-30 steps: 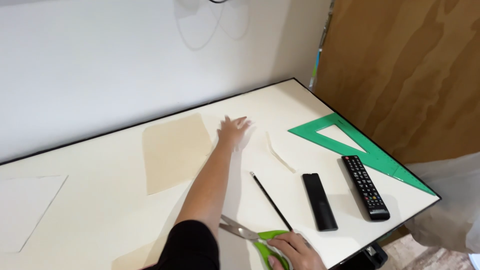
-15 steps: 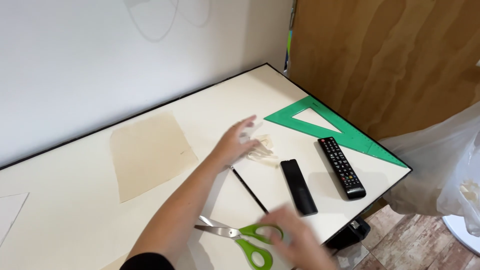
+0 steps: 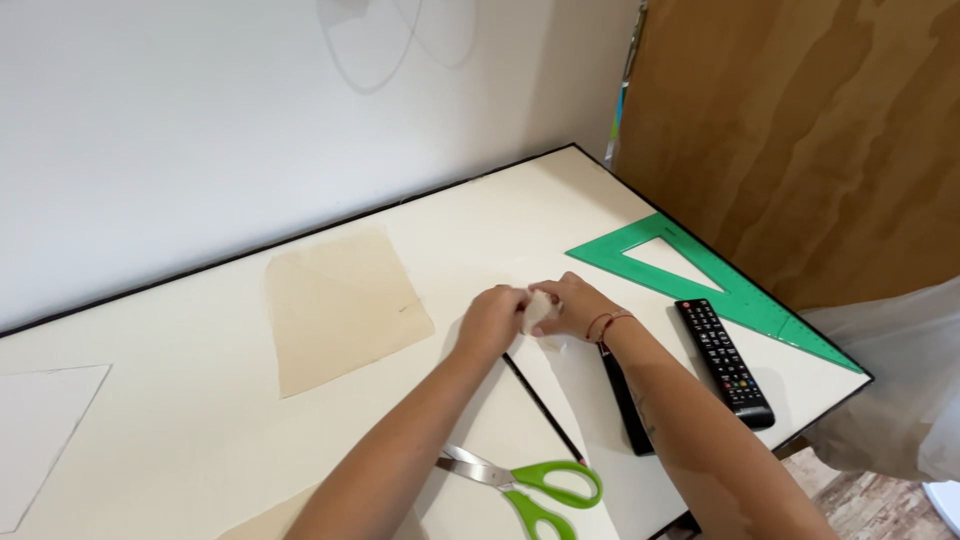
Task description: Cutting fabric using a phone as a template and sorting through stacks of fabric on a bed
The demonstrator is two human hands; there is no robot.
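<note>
My left hand [image 3: 492, 318] and my right hand [image 3: 572, 305] meet over the middle of a cream table [image 3: 200, 420]. Together they pinch a small crumpled scrap of pale paper [image 3: 541, 311] between the fingers. A thin black pencil [image 3: 543, 408] lies on the table just below the hands. Green-handled scissors [image 3: 530, 483] rest near the front edge, under my left forearm. A red string bracelet is on my right wrist.
A tan sheet [image 3: 340, 303] lies left of the hands. A green set-square [image 3: 700, 275] and two black remotes, one with buttons [image 3: 723, 360] and one partly under my right arm [image 3: 625, 405], lie at the right. A white sheet [image 3: 45, 430] sits far left. A wooden panel [image 3: 800, 130] stands behind.
My left hand pulled back from the far side of the table with the paper scrap. My right hand left the scissors and came up to meet it; both now hold the scrap.
</note>
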